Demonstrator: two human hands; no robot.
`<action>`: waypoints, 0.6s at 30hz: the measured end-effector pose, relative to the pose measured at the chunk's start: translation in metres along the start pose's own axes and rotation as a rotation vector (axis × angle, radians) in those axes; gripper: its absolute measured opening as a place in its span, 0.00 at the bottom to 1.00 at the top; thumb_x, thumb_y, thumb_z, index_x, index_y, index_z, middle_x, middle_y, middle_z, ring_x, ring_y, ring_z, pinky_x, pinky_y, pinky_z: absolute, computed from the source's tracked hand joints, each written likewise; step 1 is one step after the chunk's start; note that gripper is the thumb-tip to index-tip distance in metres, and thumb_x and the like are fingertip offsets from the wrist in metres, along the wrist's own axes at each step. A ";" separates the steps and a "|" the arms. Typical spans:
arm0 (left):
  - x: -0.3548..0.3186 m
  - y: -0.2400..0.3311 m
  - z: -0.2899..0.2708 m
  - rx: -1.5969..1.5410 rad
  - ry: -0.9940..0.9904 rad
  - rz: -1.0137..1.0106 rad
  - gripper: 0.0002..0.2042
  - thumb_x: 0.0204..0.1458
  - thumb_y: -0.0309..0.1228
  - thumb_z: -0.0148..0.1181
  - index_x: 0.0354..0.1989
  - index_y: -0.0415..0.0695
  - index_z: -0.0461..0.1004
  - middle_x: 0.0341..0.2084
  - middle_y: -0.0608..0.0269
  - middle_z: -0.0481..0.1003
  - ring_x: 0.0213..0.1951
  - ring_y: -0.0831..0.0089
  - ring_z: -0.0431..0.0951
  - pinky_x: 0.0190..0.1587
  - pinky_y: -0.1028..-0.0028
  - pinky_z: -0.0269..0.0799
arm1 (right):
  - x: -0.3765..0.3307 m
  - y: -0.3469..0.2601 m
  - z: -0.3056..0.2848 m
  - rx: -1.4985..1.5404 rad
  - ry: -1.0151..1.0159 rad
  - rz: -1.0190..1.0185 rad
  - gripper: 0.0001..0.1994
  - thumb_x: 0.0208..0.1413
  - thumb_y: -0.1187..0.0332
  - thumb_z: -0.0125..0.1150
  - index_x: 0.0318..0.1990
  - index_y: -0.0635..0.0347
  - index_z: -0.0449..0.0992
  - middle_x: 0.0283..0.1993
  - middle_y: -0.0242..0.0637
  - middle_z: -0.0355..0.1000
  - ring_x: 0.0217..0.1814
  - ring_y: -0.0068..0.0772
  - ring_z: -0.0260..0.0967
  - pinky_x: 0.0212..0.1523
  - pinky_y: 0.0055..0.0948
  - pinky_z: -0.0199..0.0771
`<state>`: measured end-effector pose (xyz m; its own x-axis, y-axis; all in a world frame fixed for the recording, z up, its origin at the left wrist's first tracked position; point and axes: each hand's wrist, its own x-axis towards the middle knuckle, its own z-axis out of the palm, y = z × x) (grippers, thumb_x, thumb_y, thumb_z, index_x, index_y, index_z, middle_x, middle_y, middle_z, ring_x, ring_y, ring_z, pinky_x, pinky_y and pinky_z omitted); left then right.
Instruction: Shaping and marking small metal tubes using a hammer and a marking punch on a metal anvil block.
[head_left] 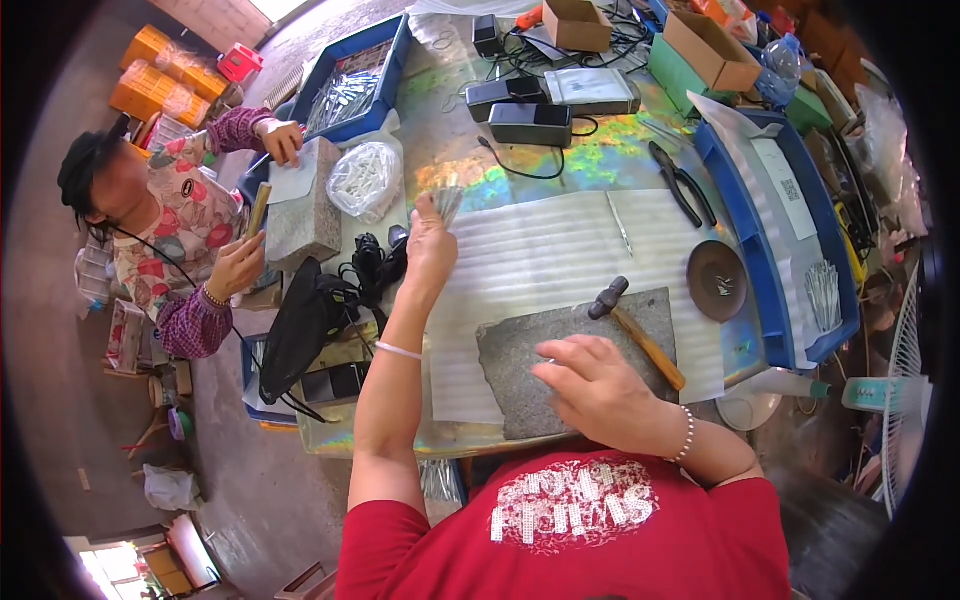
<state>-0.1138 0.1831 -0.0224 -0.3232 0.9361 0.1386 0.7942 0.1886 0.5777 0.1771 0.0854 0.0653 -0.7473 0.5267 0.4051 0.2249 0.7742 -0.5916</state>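
My left hand [431,245] is closed around a bunch of thin silvery metal pieces [449,204], held over the table's left-middle part. Over the flat grey stone slab [520,385], my right hand [605,395] has its fingers curled together, with a tiny shiny bit at the fingertips too small to name. Beside that hand a hammer [645,345] with a wooden handle lies across the slab. White foam sheeting [530,255] is spread under the slab. On it rest a thin pointed metal piece [620,222] and black-handled pliers [683,185].
A brown round dish [716,280] holds small metal bits. At right stands a long blue tray [836,235] with metal pieces. Across the left corner a co-worker [180,220] works at a stone block [305,215]. Nearby are a bag of white pieces [365,180], a black bag [310,325] and cables.
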 end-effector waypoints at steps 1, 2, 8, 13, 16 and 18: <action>-0.002 0.003 -0.008 -0.056 0.036 0.066 0.27 0.44 0.16 0.45 0.56 0.40 0.49 0.46 0.36 0.64 0.47 0.41 0.68 0.51 0.59 0.63 | -0.001 0.005 0.009 -0.183 -0.040 -0.063 0.16 0.44 0.72 0.57 0.44 0.59 0.69 0.50 0.39 0.66 0.52 0.37 0.64 0.52 0.38 0.62; -0.007 0.011 -0.017 -0.055 0.034 0.061 0.27 0.44 0.16 0.45 0.56 0.40 0.49 0.46 0.36 0.64 0.47 0.41 0.68 0.51 0.59 0.63 | -0.002 0.006 0.016 -0.236 -0.082 -0.056 0.14 0.43 0.73 0.58 0.41 0.57 0.71 0.47 0.36 0.67 0.53 0.35 0.63 0.56 0.41 0.57; -0.058 0.071 -0.072 -0.424 0.105 0.106 0.24 0.51 0.20 0.46 0.57 0.38 0.48 0.39 0.59 0.65 0.38 0.75 0.67 0.44 0.76 0.65 | -0.008 0.016 0.014 -0.465 -0.182 0.002 0.06 0.46 0.69 0.53 0.32 0.58 0.71 0.38 0.36 0.68 0.50 0.35 0.64 0.55 0.40 0.56; -0.112 0.105 -0.068 -0.628 0.114 0.237 0.25 0.50 0.16 0.49 0.56 0.39 0.49 0.43 0.58 0.65 0.41 0.75 0.68 0.43 0.77 0.67 | 0.003 0.010 -0.007 -0.239 -0.093 0.130 0.16 0.45 0.75 0.57 0.44 0.65 0.70 0.47 0.46 0.67 0.50 0.43 0.65 0.55 0.39 0.62; -0.140 0.119 -0.050 -0.581 0.199 0.339 0.27 0.51 0.16 0.52 0.57 0.39 0.48 0.44 0.57 0.62 0.43 0.74 0.66 0.45 0.74 0.66 | 0.008 -0.001 -0.007 0.324 0.019 0.319 0.34 0.48 0.65 0.64 0.61 0.66 0.55 0.59 0.48 0.60 0.60 0.46 0.61 0.60 0.38 0.59; -0.152 0.114 -0.039 -0.622 0.130 0.373 0.30 0.47 0.13 0.52 0.58 0.41 0.46 0.44 0.56 0.61 0.42 0.73 0.66 0.42 0.74 0.67 | 0.011 -0.001 0.006 0.518 0.087 0.349 0.37 0.48 0.63 0.66 0.62 0.66 0.52 0.60 0.47 0.58 0.61 0.44 0.60 0.61 0.37 0.58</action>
<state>0.0059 0.0512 0.0544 -0.1778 0.8551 0.4870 0.4369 -0.3748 0.8177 0.1652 0.0883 0.0663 -0.6263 0.7608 0.1699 0.0981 0.2931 -0.9510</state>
